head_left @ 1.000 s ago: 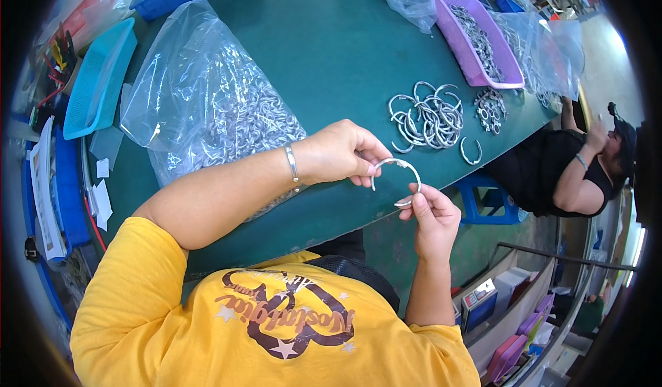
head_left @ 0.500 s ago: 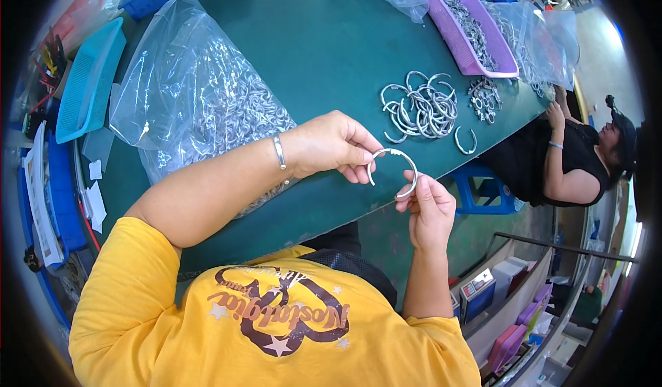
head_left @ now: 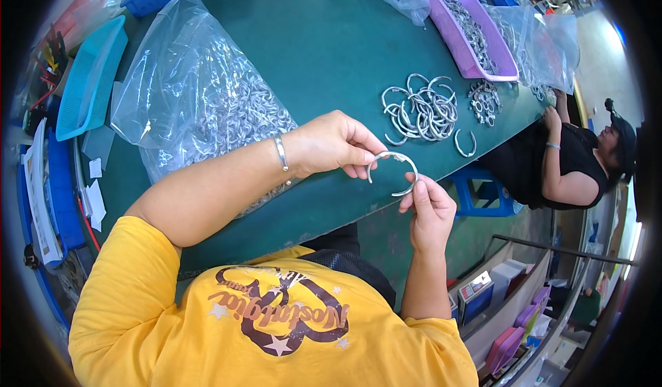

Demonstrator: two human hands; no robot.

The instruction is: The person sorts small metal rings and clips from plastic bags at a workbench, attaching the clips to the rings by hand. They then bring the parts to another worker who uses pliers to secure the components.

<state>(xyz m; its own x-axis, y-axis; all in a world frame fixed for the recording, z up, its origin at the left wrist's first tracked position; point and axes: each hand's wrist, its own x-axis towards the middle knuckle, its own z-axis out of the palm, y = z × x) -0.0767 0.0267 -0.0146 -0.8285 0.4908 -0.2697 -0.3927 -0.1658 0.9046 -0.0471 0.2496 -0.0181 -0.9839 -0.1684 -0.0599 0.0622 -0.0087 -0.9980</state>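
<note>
An open-ended silver cuff bangle (head_left: pixel 407 158) is pinched between both hands above the table's near edge. My left hand (head_left: pixel 336 146) grips its left side between thumb and fingers. On the bangle's right side, my right hand (head_left: pixel 429 211) holds it with thumb and fingertips. Beyond my hands lies a loose pile of similar silver bangles (head_left: pixel 433 115), with a single bangle (head_left: pixel 465 144) apart from it on the right. A clear plastic bag (head_left: pixel 172 63) full of small curled silver metal pieces (head_left: pixel 241 115) lies to the left, partly behind my left forearm.
A purple basket (head_left: pixel 507 66) of metal pieces stands at the far right, near a small heap of ring-like parts (head_left: pixel 485 101). A turquoise basket (head_left: pixel 86 77) is at the left edge. Beside the green table (head_left: pixel 317 49), a person in black (head_left: pixel 572 153) sits by a blue stool (head_left: pixel 483 190).
The bangle has turned slightly in my fingers, and my right fingertips now sit a little differently on its right side. My left hand stays almost in place.
</note>
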